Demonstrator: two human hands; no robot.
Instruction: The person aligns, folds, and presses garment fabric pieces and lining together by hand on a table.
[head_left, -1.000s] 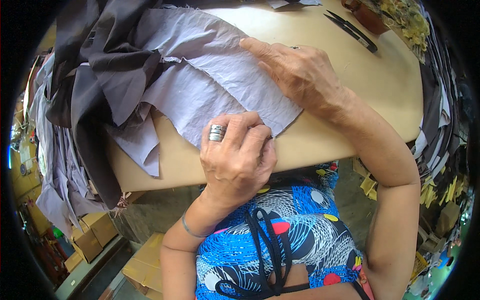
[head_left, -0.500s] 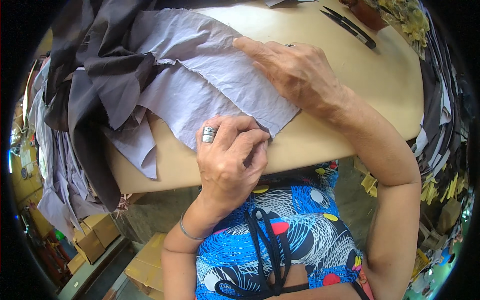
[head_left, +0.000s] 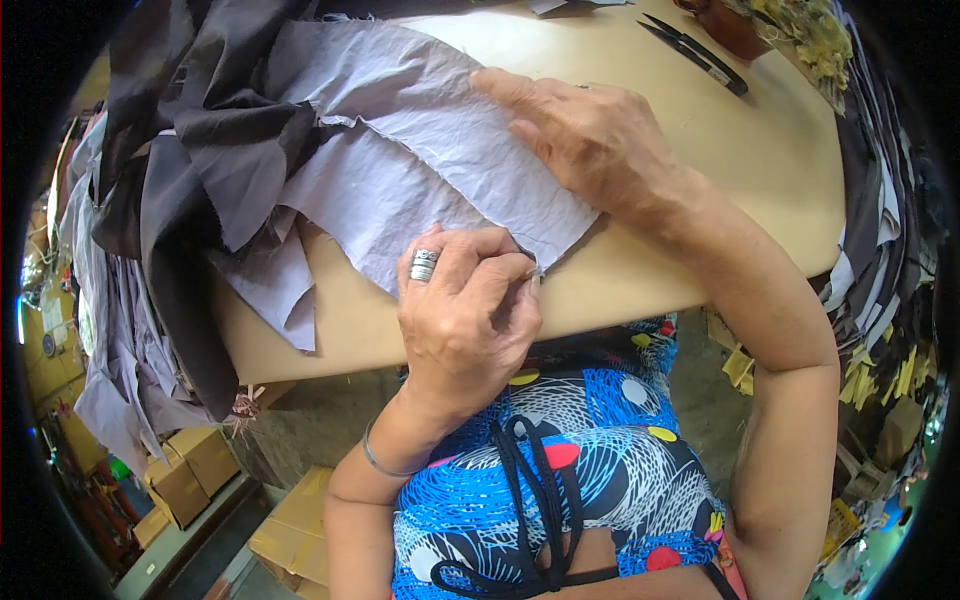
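A pale lavender-grey piece of fabric (head_left: 400,90) lies spread on the padded tan table top (head_left: 640,290), with a raised seam or folded edge running across it towards its near corner. At that corner my left hand (head_left: 465,295) is closed, its fingers curled and thumb pressed in, pinching the fabric's near edge; the fingertips are partly hidden. My right hand (head_left: 600,140) rests over the fabric's right edge, index finger stretched out and lying flat on the cloth, with the other fingers partly tucked from sight. Dark grey-brown cloth (head_left: 240,150) lies bunched to the left, joining or overlapping the pale piece.
A slim black tool with two pointed prongs (head_left: 695,55) lies at the far right, near a brown pot-like container (head_left: 720,25). Strips of cloth hang off the table's right side (head_left: 890,220) and left side (head_left: 130,350). Cardboard boxes (head_left: 190,475) stand below left.
My left hand has shifted very slightly to the right at the fabric's corner. The right hand and the fabric stay almost where they were.
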